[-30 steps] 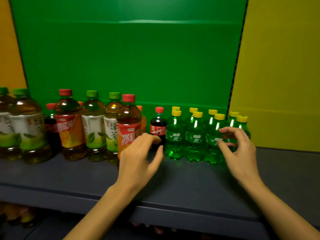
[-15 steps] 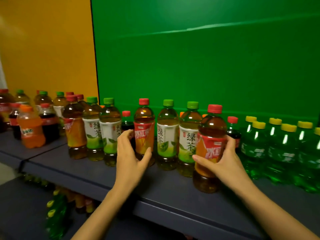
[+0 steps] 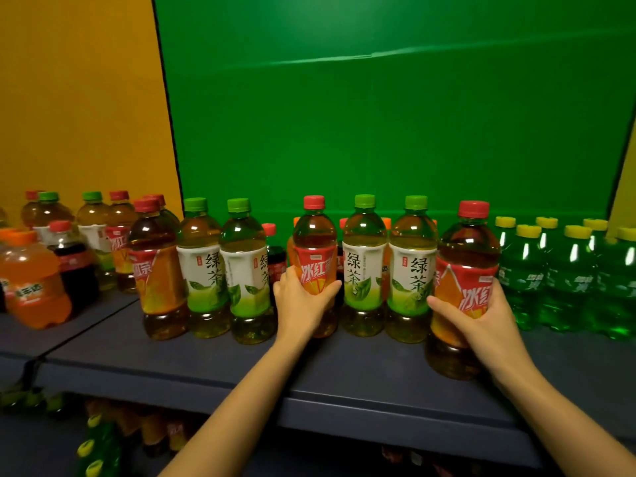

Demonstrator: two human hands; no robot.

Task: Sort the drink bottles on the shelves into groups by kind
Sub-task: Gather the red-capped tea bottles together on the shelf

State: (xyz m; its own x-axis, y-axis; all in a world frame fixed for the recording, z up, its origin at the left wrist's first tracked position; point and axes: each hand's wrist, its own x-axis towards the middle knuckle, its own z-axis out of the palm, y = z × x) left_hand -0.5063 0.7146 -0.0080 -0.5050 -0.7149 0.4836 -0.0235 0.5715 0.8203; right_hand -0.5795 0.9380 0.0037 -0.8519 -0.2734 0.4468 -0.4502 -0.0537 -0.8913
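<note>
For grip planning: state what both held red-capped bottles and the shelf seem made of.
Left red-capped bottle and right red-capped bottle: likely clear glossy plastic; tea shows through, highlights glint. Shelf: matte dark surface, no glare; painted metal or laminate, unclear.

Left hand [image 3: 303,301], right hand [image 3: 481,315]: bare. Left forearm [image 3: 241,401], right forearm [image 3: 557,418]: bare, slender, uncovered all way to frame edge. Fingers [image 3: 442,304] slim; nails too small to judge.

left hand [image 3: 303,301] closed, apparently gripping tea bottle [image 3: 315,235]
</note>
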